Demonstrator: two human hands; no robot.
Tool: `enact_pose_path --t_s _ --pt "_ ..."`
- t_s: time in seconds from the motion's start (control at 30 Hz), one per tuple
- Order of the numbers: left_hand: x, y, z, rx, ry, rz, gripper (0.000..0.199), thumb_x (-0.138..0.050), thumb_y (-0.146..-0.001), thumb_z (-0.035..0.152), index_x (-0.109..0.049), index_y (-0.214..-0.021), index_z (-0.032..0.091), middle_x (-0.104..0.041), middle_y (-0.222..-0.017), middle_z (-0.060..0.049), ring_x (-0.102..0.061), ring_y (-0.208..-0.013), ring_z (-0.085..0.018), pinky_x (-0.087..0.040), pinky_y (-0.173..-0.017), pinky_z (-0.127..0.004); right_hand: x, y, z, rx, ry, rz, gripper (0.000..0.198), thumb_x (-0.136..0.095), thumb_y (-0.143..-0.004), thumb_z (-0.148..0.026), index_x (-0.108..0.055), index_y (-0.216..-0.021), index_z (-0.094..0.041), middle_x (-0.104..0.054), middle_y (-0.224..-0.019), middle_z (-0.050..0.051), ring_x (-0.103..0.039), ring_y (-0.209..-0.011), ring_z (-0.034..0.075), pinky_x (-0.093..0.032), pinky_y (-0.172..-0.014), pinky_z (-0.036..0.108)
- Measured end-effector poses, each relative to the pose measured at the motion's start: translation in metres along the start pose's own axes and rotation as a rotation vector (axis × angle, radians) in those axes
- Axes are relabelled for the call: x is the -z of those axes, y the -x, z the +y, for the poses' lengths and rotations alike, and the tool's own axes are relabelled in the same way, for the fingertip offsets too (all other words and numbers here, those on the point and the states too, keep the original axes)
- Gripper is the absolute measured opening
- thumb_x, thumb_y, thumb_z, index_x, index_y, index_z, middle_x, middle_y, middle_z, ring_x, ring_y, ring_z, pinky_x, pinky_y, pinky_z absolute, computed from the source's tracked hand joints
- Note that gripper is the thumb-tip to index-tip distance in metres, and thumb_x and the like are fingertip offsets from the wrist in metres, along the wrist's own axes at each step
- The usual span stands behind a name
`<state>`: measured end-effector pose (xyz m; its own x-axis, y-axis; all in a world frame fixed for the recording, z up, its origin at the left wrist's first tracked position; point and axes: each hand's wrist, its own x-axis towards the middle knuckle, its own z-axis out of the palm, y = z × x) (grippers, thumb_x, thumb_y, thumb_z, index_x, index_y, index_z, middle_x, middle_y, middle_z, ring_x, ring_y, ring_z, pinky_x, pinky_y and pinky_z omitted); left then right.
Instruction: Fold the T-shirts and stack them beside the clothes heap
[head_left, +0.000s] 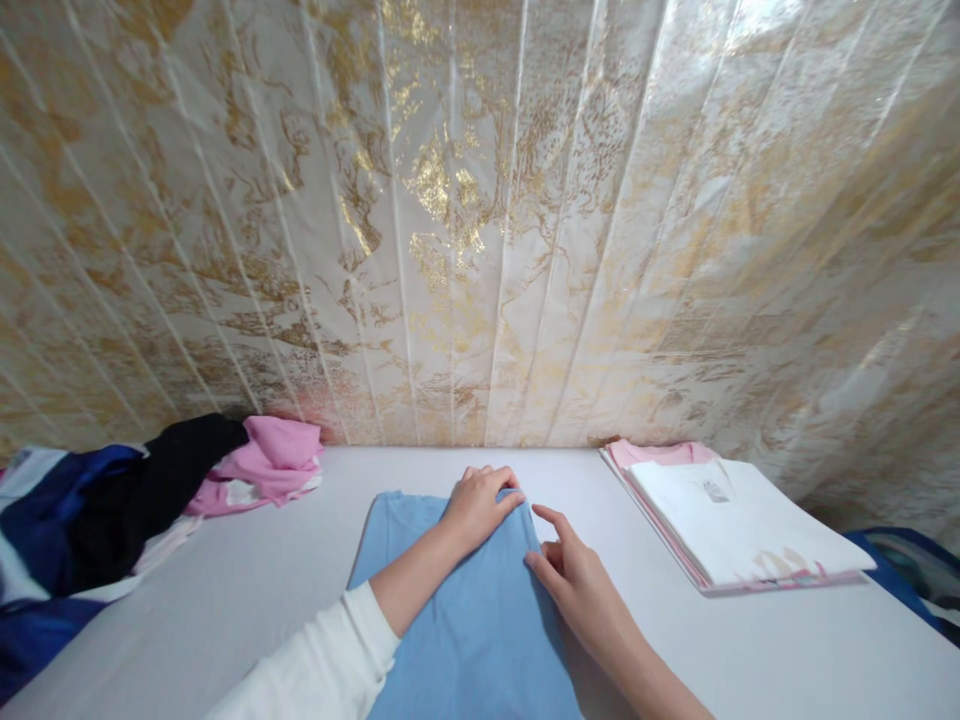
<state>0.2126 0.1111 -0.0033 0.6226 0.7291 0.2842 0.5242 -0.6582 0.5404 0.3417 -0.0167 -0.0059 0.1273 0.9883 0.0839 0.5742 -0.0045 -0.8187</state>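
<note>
A light blue garment, folded into a long panel, lies in front of me, its near end running out of view. Across its far right corner rests my left hand, fingers curled and thumb near the edge, gripping the fabric there. Beside the garment's right edge is my right hand, forefinger stretched out and thumb apart from it. The right thumb tip is at the cloth's edge; I see no fabric between those fingers.
On the right lies a stack of folded clothes, a white shirt over pink ones. A loose heap of dark clothes and a pink garment sits left. Behind the white surface hangs a gold-patterned curtain. Dark blue cloth lies far right.
</note>
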Motion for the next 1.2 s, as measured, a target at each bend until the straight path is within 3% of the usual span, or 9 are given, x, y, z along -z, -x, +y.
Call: enact_pose_path --t_s 0.2,0.37,0.6,0.7,0.8,0.93,1.1,1.2 --pt "0.0 0.001 0.003 -0.009 -0.079 0.013 0.014 -0.061 -0.089 0.036 -0.064 -0.087 0.023 -0.063 -0.087 0.0 -0.055 -0.087 -0.02 -0.036 -0.085 -0.032 0.002 0.007 0.003 -0.002 0.281 0.014 0.047 -0.034 -0.092 -0.03 -0.033 -0.137 -0.018 -0.067 -0.077 0.001 -0.062 -0.076 0.023 -0.04 -0.068 0.031" --pt "0.005 0.003 0.008 -0.047 -0.134 0.005 0.018 -0.063 -0.088 0.038 -0.063 -0.082 0.021 -0.066 -0.086 0.0 -0.054 -0.091 -0.021 -0.033 -0.085 -0.034 0.001 0.007 -0.002 0.0 0.507 0.0 0.048 -0.038 -0.09 -0.021 -0.034 -0.138 -0.016 -0.067 -0.077 0.002 -0.062 -0.072 0.023 -0.04 -0.067 0.031" --pt "0.005 0.002 0.007 -0.083 -0.173 -0.041 0.012 -0.061 -0.091 0.031 -0.062 -0.086 0.02 -0.068 -0.093 -0.001 -0.055 -0.096 -0.021 -0.032 -0.085 -0.036 0.003 0.008 -0.001 0.017 0.501 0.012 0.046 -0.04 -0.09 -0.017 -0.037 -0.135 -0.018 -0.066 -0.078 0.001 -0.062 -0.075 0.022 -0.044 -0.068 0.031" --pt "0.004 0.001 0.006 -0.079 -0.175 -0.047 0.01 -0.059 -0.092 0.029 -0.062 -0.087 0.02 -0.068 -0.095 0.0 -0.055 -0.097 -0.021 -0.032 -0.085 -0.036 0.002 0.012 0.001 0.114 0.473 0.064 0.046 -0.042 -0.087 -0.015 -0.04 -0.133 -0.015 -0.066 -0.087 0.005 -0.063 -0.082 0.022 -0.048 -0.074 0.034" --pt "0.002 0.001 0.005 -0.076 -0.166 -0.047 0.008 -0.059 -0.092 0.028 -0.061 -0.089 0.021 -0.066 -0.097 0.0 -0.055 -0.098 -0.02 -0.033 -0.086 -0.035 -0.002 0.022 0.001 0.304 0.524 0.123 0.045 -0.042 -0.087 -0.015 -0.043 -0.131 -0.014 -0.063 -0.112 0.013 -0.061 -0.1 0.023 -0.049 -0.087 0.038" --pt "0.0 -0.001 0.004 -0.065 -0.146 -0.047 0.007 -0.061 -0.091 0.028 -0.061 -0.094 0.022 -0.064 -0.1 -0.001 -0.055 -0.1 -0.02 -0.036 -0.086 -0.032 -0.015 0.04 0.009 0.512 0.659 0.105 0.048 -0.044 -0.091 -0.02 -0.041 -0.139 -0.016 -0.048 -0.142 0.014 -0.047 -0.129 0.025 -0.046 -0.099 0.038" --pt "0.018 0.0 0.013 0.006 -0.14 0.002 0.017 -0.052 -0.092 0.014 -0.06 -0.105 0.021 -0.062 -0.114 -0.005 -0.053 -0.111 -0.021 -0.038 -0.093 -0.035 -0.014 0.05 0.034 0.575 0.808 0.032 0.066 -0.047 -0.094 -0.035 -0.02 -0.151 -0.018 -0.037 -0.149 0.013 -0.042 -0.134 0.026 -0.048 -0.098 0.04" --pt "0.037 0.02 0.027 -0.021 -0.138 -0.048 0.032 -0.048 -0.09 0.008 -0.059 -0.115 0.022 -0.06 -0.125 -0.005 -0.052 -0.118 -0.019 -0.038 -0.099 -0.035 -0.001 0.044 0.039 0.551 0.791 0.004 0.064 -0.044 -0.096 -0.037 -0.018 -0.152 -0.02 -0.036 -0.15 0.011 -0.04 -0.135 0.025 -0.047 -0.1 0.04"
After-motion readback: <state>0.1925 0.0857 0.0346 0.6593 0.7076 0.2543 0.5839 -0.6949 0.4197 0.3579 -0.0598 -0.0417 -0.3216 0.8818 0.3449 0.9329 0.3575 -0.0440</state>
